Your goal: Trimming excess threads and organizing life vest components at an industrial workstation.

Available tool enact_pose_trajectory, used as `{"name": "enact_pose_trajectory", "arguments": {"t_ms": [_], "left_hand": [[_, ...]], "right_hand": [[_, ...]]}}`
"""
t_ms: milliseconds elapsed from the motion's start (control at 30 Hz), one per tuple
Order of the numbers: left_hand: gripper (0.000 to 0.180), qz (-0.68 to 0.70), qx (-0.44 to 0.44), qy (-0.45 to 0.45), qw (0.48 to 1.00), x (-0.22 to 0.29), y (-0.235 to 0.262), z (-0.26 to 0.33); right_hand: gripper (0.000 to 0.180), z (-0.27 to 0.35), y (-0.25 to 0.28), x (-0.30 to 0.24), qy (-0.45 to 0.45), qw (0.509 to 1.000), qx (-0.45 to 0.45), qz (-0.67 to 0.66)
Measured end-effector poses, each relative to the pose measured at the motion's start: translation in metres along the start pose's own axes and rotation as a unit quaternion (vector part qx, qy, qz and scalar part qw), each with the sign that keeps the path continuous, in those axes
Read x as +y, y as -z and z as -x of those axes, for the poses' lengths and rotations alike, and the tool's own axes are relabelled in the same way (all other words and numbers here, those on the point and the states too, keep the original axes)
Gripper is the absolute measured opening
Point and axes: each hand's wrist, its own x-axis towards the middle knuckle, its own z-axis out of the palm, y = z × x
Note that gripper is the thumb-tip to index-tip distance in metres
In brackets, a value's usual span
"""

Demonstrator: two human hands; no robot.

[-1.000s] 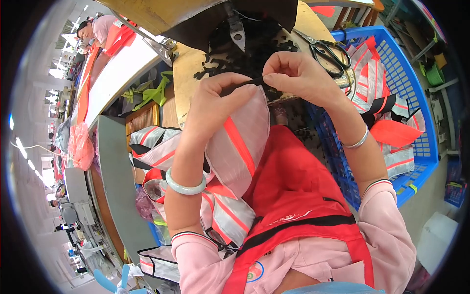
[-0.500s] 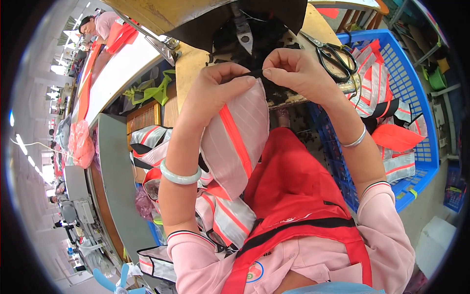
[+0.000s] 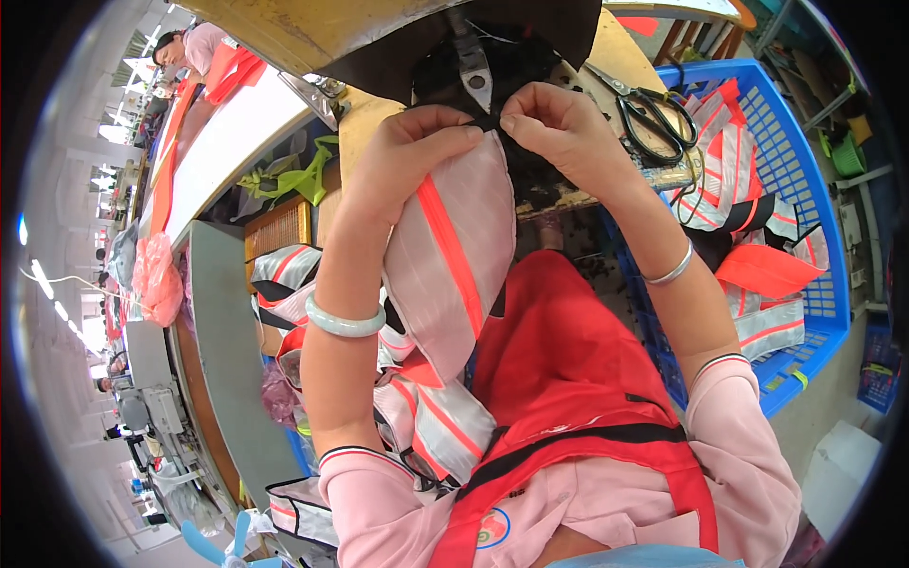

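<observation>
A grey fabric piece with an orange stripe and dark edging (image 3: pixel 453 251) hangs from my hands over my lap. My left hand (image 3: pixel 417 147) is closed, pinching its upper corner between thumb and fingers. Close by on the right, my right hand (image 3: pixel 559 133) is closed in a pinch at the dark strip on the same corner. Just above the fingertips comes the pointed metal arm of a machine (image 3: pixel 476 80). More striped pieces (image 3: pixel 445 421) lie heaped below my left forearm.
Black-handled scissors (image 3: pixel 653 123) lie on the worn tabletop (image 3: pixel 615 47) at right. A blue plastic basket (image 3: pixel 833 284) beside me holds several striped pieces. At left stands a grey panel (image 3: pixel 222 350). Another person (image 3: pixel 204 47) sits at a white table, far left.
Both hands have moved slightly up toward the metal arm, carrying the fabric corner along. My right hand has come a little closer to the left.
</observation>
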Motion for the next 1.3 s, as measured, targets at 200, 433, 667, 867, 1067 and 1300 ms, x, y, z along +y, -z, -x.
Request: {"name": "enact_pose_trajectory", "arguments": {"t_ms": [200, 433, 667, 867, 1067, 1300], "left_hand": [[0.023, 0.003, 0.022, -0.012, 1.000, 0.005, -0.003, 0.002], [0.019, 0.070, 0.023, -0.018, 0.997, 0.005, -0.004, -0.001], [0.018, 0.112, 0.045, -0.002, 0.993, 0.002, -0.007, 0.006], [0.019, 0.075, 0.006, 0.005, 0.997, 0.006, -0.008, 0.010], [0.022, -0.279, -0.158, -0.004, 0.947, 0.019, -0.014, 0.025], [0.021, -0.322, -0.183, -0.164, 0.914, -0.025, -0.094, 0.040]], "right_hand": [[0.017, -0.003, -0.001, -0.004, 0.018, 1.000, 0.002, -0.018], [0.017, -0.013, -0.002, -0.002, 0.034, 0.999, 0.005, -0.029], [0.018, -0.002, -0.011, 0.000, -0.019, 0.989, 0.036, -0.141], [0.014, 0.014, 0.015, -0.011, -0.017, 0.987, 0.110, -0.113], [0.009, 0.075, -0.016, -0.047, 0.311, 0.872, -0.028, 0.377], [0.032, 0.122, -0.079, 0.007, 0.066, 0.726, -0.322, 0.604]]}}
